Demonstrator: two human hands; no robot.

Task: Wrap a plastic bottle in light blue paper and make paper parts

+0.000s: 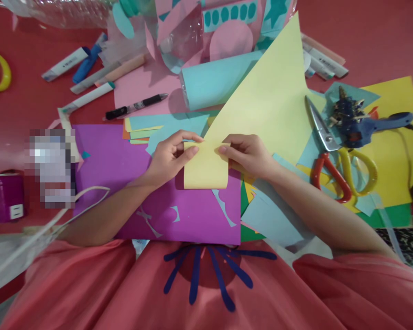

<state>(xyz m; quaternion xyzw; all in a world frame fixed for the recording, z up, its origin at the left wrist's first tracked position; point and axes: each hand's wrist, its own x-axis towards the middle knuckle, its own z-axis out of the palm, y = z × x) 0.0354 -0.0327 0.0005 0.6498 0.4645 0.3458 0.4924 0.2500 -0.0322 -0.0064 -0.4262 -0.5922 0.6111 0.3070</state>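
A pale yellow sheet of paper (271,96) rises from the middle of the work surface, its near end rolled over into a curl (205,172). My left hand (170,156) pinches the left edge of that curl with thumb and fingers. The curl's right edge is pinched by my right hand (248,156). Both hands hover over a purple sheet (117,169) that lies flat on the red surface.
Red-and-yellow-handled scissors (330,156) and a blue glue gun (365,123) lie right of the hands. A light-blue paper roll (216,82), a black pen (136,106), several markers (86,75), paper scraps and a clear plastic bottle (72,11) crowd the far side. A purple power strip (3,199) sits left.
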